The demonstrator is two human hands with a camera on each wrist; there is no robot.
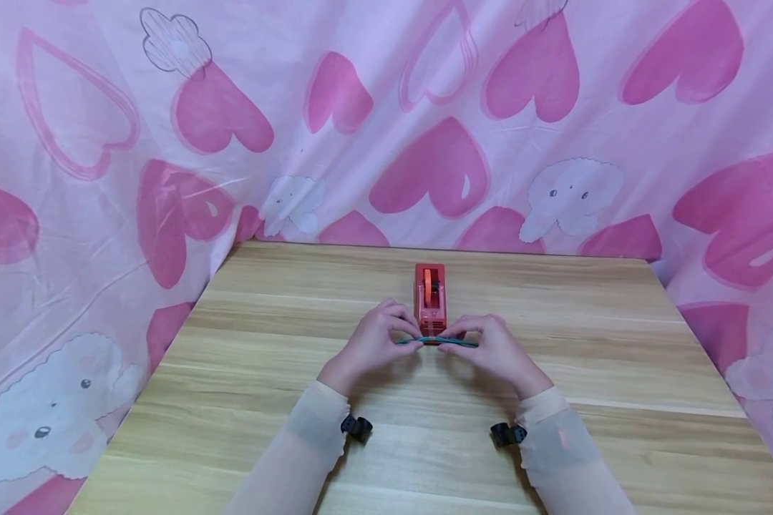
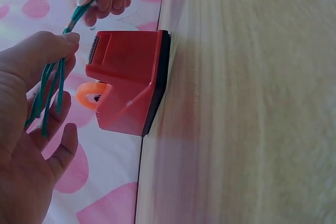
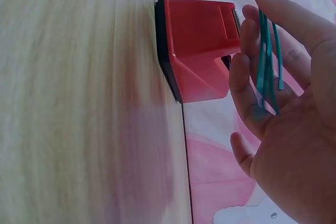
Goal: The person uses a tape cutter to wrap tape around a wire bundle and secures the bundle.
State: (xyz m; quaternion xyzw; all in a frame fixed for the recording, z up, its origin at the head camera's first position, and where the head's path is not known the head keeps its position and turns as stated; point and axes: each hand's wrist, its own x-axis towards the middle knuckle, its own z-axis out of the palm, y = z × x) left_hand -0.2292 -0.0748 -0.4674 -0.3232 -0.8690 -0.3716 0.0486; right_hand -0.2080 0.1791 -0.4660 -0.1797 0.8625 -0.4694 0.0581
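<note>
A red tape dispenser [image 1: 432,315] with an orange roll [image 1: 428,286] stands on the table, its toothed cutting edge toward the person. Right at that edge, both hands hold a bundle of thin green wire-like strands [image 3: 267,51] crosswise. My left hand [image 1: 376,342] pinches it between thumb and fingers on the left side. On the right side, my right hand [image 1: 494,348] does the same, the thumb lying along the strands. Loose strand ends [image 2: 48,95] hang down across each palm. A short paler band shows on the bundle between the two thumbs in the left wrist view.
The wood-grain table [image 1: 264,422] reaches back to a pink curtain [image 1: 373,86] with hearts and white cartoon animals, which also hangs along both sides. A small black camera [image 1: 358,428] sits on the left wrist, another camera [image 1: 509,434] on the right.
</note>
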